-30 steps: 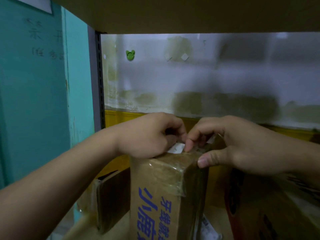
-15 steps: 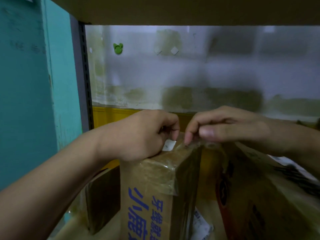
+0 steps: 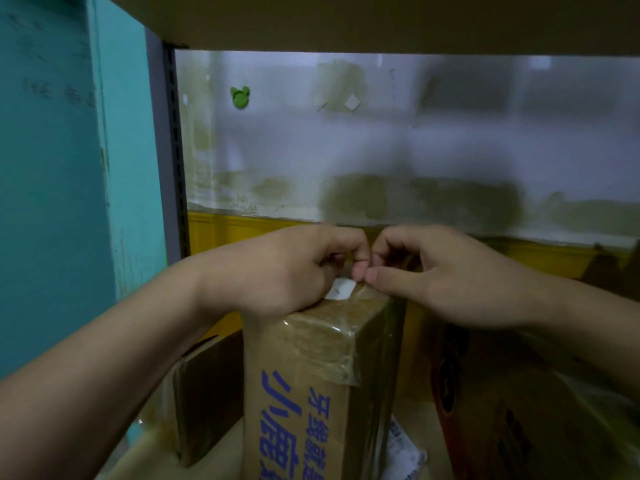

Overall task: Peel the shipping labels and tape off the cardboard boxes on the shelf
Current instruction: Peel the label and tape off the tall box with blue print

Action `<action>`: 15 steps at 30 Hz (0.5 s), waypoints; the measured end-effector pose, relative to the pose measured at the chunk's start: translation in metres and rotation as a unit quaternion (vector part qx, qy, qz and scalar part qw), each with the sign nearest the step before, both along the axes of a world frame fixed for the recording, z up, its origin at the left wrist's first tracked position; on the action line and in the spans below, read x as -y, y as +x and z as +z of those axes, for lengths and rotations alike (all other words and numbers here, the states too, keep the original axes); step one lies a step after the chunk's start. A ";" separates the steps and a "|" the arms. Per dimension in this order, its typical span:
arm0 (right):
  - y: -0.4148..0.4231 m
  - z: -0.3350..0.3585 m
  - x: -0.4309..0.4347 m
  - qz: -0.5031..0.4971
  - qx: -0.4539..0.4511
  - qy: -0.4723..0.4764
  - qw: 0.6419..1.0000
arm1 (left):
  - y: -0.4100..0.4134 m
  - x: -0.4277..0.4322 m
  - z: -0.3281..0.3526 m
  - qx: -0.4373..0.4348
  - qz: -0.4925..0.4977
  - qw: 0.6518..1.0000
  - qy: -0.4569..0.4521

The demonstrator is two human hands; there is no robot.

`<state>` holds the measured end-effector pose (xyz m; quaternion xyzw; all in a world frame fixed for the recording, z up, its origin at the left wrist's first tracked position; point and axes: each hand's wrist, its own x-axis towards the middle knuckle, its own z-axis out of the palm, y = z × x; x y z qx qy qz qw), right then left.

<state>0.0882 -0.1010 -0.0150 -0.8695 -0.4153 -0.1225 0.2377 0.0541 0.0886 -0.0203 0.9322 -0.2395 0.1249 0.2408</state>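
A tall cardboard box (image 3: 304, 382) with blue printed characters stands upright on the shelf, its top end wrapped in clear tape (image 3: 329, 344). A small white label scrap (image 3: 340, 289) lies on the box top. My left hand (image 3: 287, 271) rests on the top's left side, fingers curled, fingertips at the scrap's far edge. My right hand (image 3: 433, 275) pinches thumb against forefinger at the scrap's right corner, where the tape begins. What lies under the fingertips is hidden.
A dark cardboard box (image 3: 204, 400) leans at the left of the tall one. A larger box with red print (image 3: 519, 420) fills the right. A shelf board (image 3: 381, 19) hangs close overhead, and a perforated metal upright (image 3: 171, 150) stands at the left. Crumpled paper (image 3: 405, 448) lies on the shelf floor.
My right hand has turned and drawn closer, its thumb and forefinger now pinched at the scrap's corner beside my left fingertips. My left hand stays on the box top.
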 end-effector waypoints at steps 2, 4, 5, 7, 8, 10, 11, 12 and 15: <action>0.001 -0.001 -0.001 -0.021 0.007 -0.016 1.000 | 0.001 0.000 0.000 -0.004 0.005 1.000 0.003; 0.002 -0.002 -0.002 -0.036 0.014 -0.027 0.999 | 0.001 0.001 0.001 -0.007 0.009 1.000 0.009; 0.003 -0.003 -0.003 -0.042 0.017 -0.033 0.998 | 0.000 0.002 0.001 -0.008 0.010 1.000 0.011; 0.004 -0.004 -0.003 -0.050 0.020 -0.051 0.997 | -0.002 0.004 0.002 -0.010 0.009 1.000 0.010; 0.005 -0.004 -0.004 -0.051 0.015 -0.064 0.997 | -0.002 0.004 0.003 -0.009 0.009 1.000 0.012; 0.008 -0.006 -0.004 -0.041 -0.008 -0.088 0.995 | -0.001 0.004 0.002 -0.008 0.015 1.000 0.017; 0.009 -0.007 -0.003 -0.027 -0.024 -0.097 0.995 | -0.001 0.004 0.001 -0.002 0.022 1.000 0.020; 0.009 -0.008 -0.003 -0.012 -0.046 -0.099 0.994 | 0.000 0.003 0.000 0.005 0.027 0.999 0.024; 0.005 -0.008 -0.003 -0.003 -0.088 -0.100 0.991 | 0.000 0.001 -0.003 0.030 0.027 0.999 0.016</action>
